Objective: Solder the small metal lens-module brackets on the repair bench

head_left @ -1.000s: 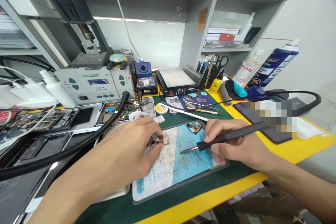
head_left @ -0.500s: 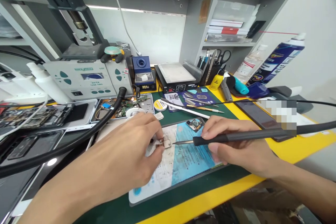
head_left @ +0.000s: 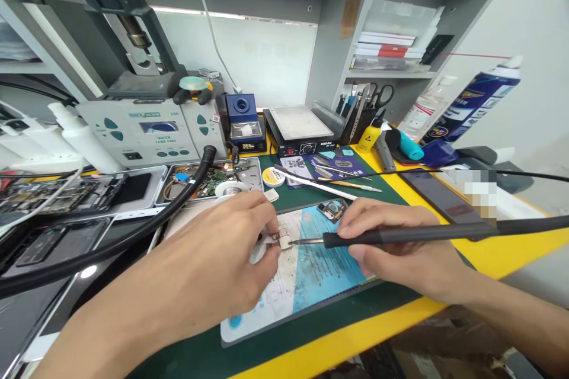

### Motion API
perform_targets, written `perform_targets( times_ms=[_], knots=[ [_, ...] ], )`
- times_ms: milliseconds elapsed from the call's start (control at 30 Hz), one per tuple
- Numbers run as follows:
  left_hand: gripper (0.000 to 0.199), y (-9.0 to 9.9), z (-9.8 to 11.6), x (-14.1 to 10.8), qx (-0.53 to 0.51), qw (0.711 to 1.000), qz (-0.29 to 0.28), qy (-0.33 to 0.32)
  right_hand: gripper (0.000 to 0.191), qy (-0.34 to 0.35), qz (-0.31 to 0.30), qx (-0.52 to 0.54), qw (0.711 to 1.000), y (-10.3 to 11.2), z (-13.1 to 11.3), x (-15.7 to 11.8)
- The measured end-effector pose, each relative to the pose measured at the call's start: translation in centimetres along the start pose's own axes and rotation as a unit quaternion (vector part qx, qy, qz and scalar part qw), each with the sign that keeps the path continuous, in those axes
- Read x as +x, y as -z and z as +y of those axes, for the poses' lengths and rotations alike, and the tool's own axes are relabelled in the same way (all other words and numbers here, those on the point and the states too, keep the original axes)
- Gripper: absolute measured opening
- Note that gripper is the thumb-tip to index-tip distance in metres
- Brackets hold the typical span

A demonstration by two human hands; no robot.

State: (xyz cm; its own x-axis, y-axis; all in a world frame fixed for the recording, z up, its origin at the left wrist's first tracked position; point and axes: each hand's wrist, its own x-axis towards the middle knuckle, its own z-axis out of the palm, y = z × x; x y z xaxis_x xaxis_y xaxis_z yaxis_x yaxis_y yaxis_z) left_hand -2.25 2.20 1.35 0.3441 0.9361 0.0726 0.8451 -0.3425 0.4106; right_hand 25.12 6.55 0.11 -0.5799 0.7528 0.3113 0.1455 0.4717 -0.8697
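My left hand (head_left: pixel 235 249) is pinched on a small light-coloured metal part (head_left: pixel 285 241), held over the worn white-and-blue work mat (head_left: pixel 267 320). The fingers hide part of it, and its exact kind cannot be made out. In my right hand (head_left: pixel 395 254) is a black-handled soldering iron (head_left: pixel 444 231), gripped like a pen. Its metal tip points left and meets the right edge of the small part. A small round-faced component in a dark frame (head_left: pixel 332 210) lies on the mat just beyond my right fingers.
A thick black hose (head_left: pixel 178 201) crosses the left side, over open phone parts and a tray of circuit boards (head_left: pixel 213 180). Behind stand a hot-air station (head_left: pixel 151 136), a soldering station (head_left: pixel 244 130) and a heating plate (head_left: pixel 302 130). A dark phone (head_left: pixel 435 195) lies right.
The soldering iron has shifted slightly left, bringing its tip to the small metal part. My left hand keeps its pinch, and the view has moved slightly.
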Motion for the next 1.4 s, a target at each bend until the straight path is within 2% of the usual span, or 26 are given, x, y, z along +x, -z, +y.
perform_targets(
  times_ms=[500,600,700,767,1033,1233,1400],
  knots=[
    [0.012,0.0,0.0,0.0,-0.005,1.0,0.002,-0.011,0.027,-0.007,0.002,0.01,1.0,0.0,0.1,0.0],
    [0.012,0.1,0.1,0.0,-0.002,1.0,0.0,-0.007,0.028,-0.039,0.009,0.064,0.997,0.2,0.4,-0.2],
    [0.012,0.1,0.1,0.0,-0.001,1.0,-0.004,-0.003,0.027,-0.082,0.021,0.169,0.982,0.4,1.1,-0.5],
    [0.013,0.1,0.0,0.0,0.0,1.0,-0.005,-0.001,0.027,-0.087,0.021,0.201,0.975,0.5,1.5,-0.7],
    [0.017,0.0,0.1,0.0,-0.004,1.0,0.008,-0.004,0.035,-0.032,0.01,0.143,0.989,0.5,1.1,-0.6],
    [0.017,0.0,-0.2,0.1,0.008,1.0,0.002,-0.005,0.032,0.005,0.001,0.048,0.999,0.6,0.8,-0.6],
    [0.017,-0.1,-0.2,0.1,0.007,1.0,0.003,-0.008,0.03,0.012,-0.001,0.028,1.0,0.7,0.5,-0.4]
  ],
)
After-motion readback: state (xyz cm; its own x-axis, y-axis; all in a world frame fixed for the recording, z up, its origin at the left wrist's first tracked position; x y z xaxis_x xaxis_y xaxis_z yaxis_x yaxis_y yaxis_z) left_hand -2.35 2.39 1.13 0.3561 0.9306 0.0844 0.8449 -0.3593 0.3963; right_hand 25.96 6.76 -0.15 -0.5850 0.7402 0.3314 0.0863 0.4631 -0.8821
